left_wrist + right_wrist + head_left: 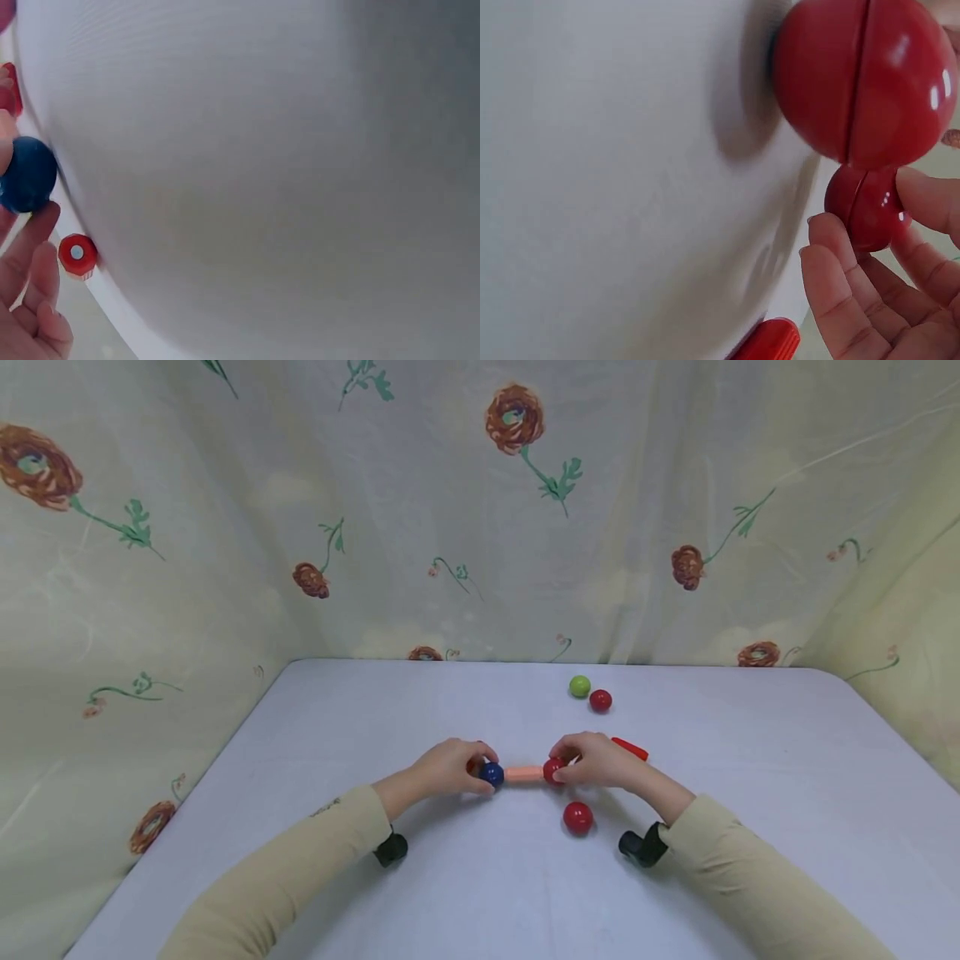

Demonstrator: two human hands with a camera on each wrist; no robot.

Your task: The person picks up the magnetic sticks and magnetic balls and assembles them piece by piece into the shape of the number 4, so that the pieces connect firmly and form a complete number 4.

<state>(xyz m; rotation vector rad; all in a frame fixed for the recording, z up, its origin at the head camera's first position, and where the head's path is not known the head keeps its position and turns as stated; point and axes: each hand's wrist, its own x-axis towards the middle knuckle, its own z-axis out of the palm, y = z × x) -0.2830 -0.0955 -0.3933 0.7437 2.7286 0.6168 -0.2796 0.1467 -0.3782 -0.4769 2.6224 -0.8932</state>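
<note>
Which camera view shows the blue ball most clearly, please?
The left wrist view: there the blue ball appears largest, though the fingers cover some of its edge. The head view shows it smaller, held in the left hand, beside the pink stick. In the right wrist view I cannot make it out.

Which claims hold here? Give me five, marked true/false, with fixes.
1. The left hand holds the blue ball. True.
2. The right hand holds a red ball. True.
3. The pink rod lies beyond the left hand's outer side. False: it lies between the two held balls.
4. The green ball lies near the rear red ball. True.
5. The front red ball is farther from the person than the rod. False: it's nearer.
</note>
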